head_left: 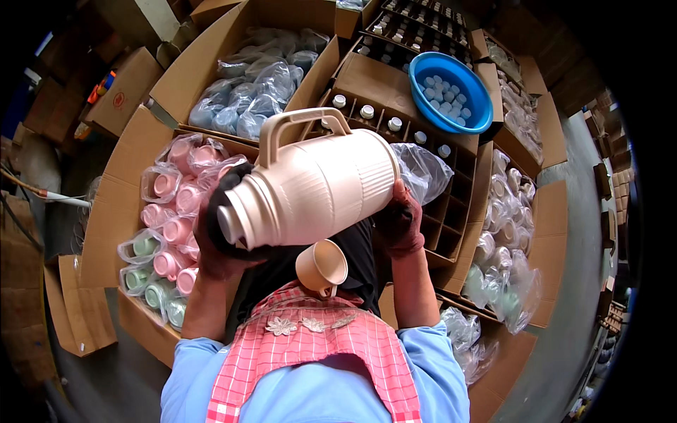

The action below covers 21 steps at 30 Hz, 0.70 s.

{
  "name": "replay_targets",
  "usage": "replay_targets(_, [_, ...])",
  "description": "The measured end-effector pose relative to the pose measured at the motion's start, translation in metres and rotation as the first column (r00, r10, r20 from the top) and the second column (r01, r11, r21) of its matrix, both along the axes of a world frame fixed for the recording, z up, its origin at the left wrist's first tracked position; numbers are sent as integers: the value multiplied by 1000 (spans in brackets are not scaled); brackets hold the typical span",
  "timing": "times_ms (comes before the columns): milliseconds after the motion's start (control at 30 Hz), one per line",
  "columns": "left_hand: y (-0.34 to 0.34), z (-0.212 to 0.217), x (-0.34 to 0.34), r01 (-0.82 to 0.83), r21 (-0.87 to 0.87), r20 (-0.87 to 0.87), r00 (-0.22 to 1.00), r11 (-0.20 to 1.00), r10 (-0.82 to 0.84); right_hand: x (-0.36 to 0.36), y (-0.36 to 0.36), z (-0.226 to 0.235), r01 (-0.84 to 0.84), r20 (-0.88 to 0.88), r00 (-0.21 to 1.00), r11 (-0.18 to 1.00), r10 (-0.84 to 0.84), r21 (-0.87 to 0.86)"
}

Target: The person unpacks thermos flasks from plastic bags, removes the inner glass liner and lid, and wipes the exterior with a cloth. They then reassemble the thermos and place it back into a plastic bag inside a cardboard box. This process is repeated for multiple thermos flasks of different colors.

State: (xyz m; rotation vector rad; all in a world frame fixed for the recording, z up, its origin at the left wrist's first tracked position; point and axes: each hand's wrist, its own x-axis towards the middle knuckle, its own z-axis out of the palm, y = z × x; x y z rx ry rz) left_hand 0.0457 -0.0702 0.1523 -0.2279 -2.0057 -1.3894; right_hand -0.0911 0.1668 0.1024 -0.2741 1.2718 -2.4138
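Note:
A beige vacuum jug (324,185) lies on its side in the air in front of me, its handle upward. My left hand (229,225), in a dark glove, is closed round its narrow top end at the left. At the other end my right hand (400,222), also gloved, grips the ribbed base. Below the jug, a beige cup (322,266) with a small handle rests on my lap, against the red checked apron (310,331). Just past the base is a clear plastic bag (423,173); whether it touches the jug I cannot tell.
An open carton of pink and green bagged jugs (169,225) stands left. Behind it is a carton of bluish bagged jugs (257,92). Divided cartons with white-capped bottles (395,124) bear a blue basin (451,92) of white caps. Cartons of bagged beige pieces (504,211) line the right.

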Motion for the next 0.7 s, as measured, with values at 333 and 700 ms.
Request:
replay_targets(333, [-62, -121, 7, 304, 901, -199, 924, 311, -328, 1, 16, 43, -285, -275, 886, 905, 374, 315])
replay_targets(700, [-44, -111, 6, 313, 944, -234, 858, 106, -457, -8, 14, 24, 359, -844, 527, 874, 101, 328])
